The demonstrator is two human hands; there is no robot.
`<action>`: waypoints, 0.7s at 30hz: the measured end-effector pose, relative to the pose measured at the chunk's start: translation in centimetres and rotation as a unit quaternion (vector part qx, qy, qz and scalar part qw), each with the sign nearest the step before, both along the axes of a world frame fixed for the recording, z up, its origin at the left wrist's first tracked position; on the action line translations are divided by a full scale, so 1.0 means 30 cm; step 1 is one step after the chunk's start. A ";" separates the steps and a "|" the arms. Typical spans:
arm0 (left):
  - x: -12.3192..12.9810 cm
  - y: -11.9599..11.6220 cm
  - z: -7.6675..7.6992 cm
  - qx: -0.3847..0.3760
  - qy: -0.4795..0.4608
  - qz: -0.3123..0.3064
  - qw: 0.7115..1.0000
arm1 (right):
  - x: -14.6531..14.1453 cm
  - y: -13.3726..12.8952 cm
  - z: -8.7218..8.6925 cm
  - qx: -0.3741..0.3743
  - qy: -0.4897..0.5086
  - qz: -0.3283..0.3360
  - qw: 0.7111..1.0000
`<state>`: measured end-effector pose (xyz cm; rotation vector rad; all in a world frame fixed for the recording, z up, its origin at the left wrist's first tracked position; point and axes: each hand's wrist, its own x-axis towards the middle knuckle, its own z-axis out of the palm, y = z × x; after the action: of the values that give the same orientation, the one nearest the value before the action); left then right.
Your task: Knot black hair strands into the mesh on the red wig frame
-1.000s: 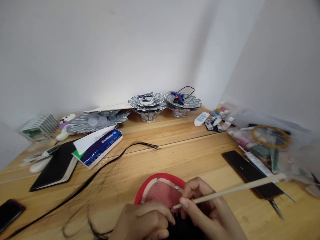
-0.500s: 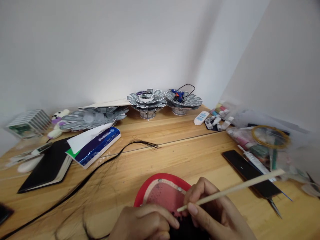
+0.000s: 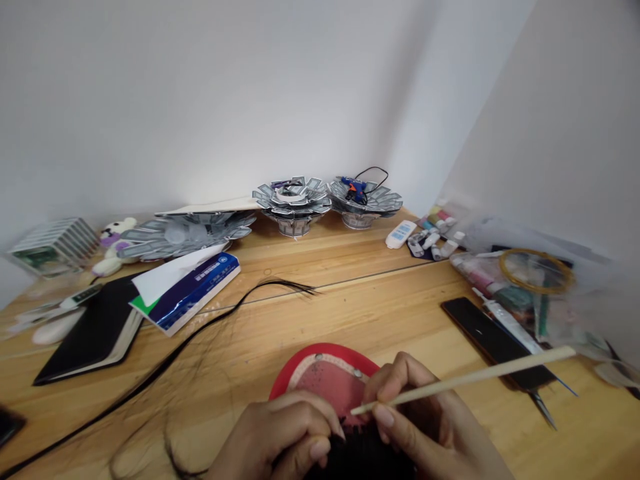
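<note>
My right hand [image 3: 425, 417] pinches a thin pale wooden stick [image 3: 480, 379], its lower end close to a mesh wig cap [image 3: 327, 385]. The cap is fastened with round-headed pins over a red rounded form [image 3: 286, 377]. Black hair [image 3: 357, 453] covers the near part of the cap. My left hand [image 3: 283, 430] lies at the hair's edge, thumb and fingers closed. A dark loose strand [image 3: 173, 453] runs toward it from the left, and a little black hair shows at its fingertips. Any fine tip on the stick is too small to see.
A long black hair bundle [image 3: 200, 330] crosses the wooden table on the left, beside a blue tissue pack [image 3: 205, 287] and black notebook [image 3: 85, 340]. A phone [image 3: 500, 343] and tweezers [image 3: 543, 408] lie right. Behind stand grey petal-shaped bowls [image 3: 295, 207], one with a glue gun [image 3: 355, 189].
My left hand has drawn slightly left and up, its fingers now curled closer together. The stick's lower end has shifted a little up and left. The view has moved slightly.
</note>
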<state>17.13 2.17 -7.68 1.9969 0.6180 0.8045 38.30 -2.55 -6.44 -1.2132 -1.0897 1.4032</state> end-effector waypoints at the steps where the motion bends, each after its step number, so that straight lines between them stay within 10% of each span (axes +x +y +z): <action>1: 0.000 0.000 -0.002 0.002 -0.004 -0.003 1.000 | -0.001 -0.001 -0.001 0.000 0.003 0.001 1.000; 21: -0.008 0.008 -0.013 -0.112 -0.037 -0.036 0.992 | 0.028 0.039 0.004 -0.002 -0.013 0.068 0.998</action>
<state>16.90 2.42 -8.06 1.7677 0.5641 0.7295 39.12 -1.38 -6.32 -1.1804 -1.2068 1.4968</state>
